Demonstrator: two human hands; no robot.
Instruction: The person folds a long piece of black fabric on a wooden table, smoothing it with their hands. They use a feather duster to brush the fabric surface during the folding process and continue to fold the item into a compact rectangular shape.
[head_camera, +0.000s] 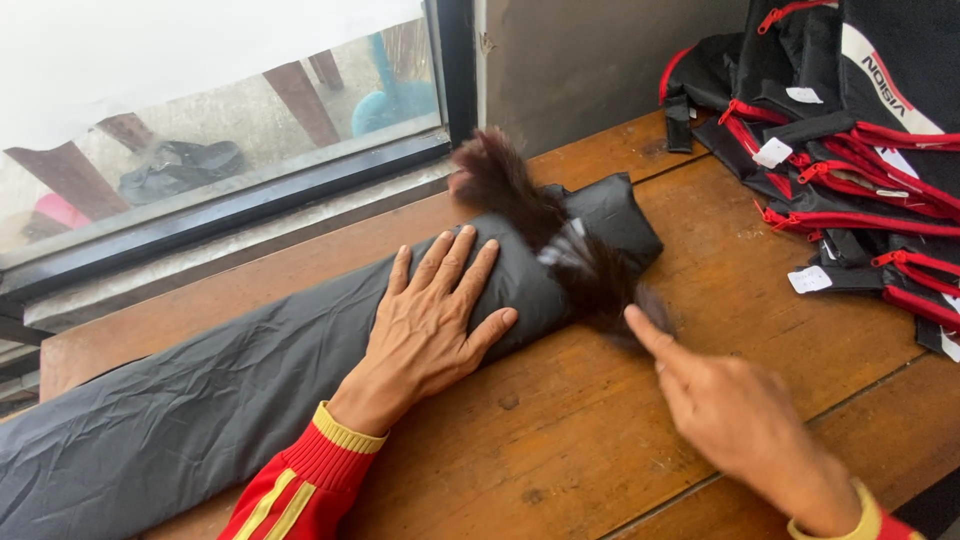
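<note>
A person's left hand lay flat, fingers spread and released, on a long roll of dark grey fabric that stretched across a worn brown wooden table beside a window. The right hand hovered just past the roll's far end, index finger extended and touching a tuft of dark brown fur trim; its other fingers were curled loosely, grasping nothing that could be seen. The fabric appeared already rolled or folded along most of its length into a tight bundle, its far end tucked and neat, while the near end at the lower left looked flatter and more creased, suggesting the smoothing was well advanced but not finished. The fur trim spilled out across the bundle in two blurred tufts, one above it and one below, not yet tucked away. The material looked thin, matte and slightly wrinkled. A heap of black bags with red zippers and white tags sat at the table's right edge, well apart from both hands.
</note>
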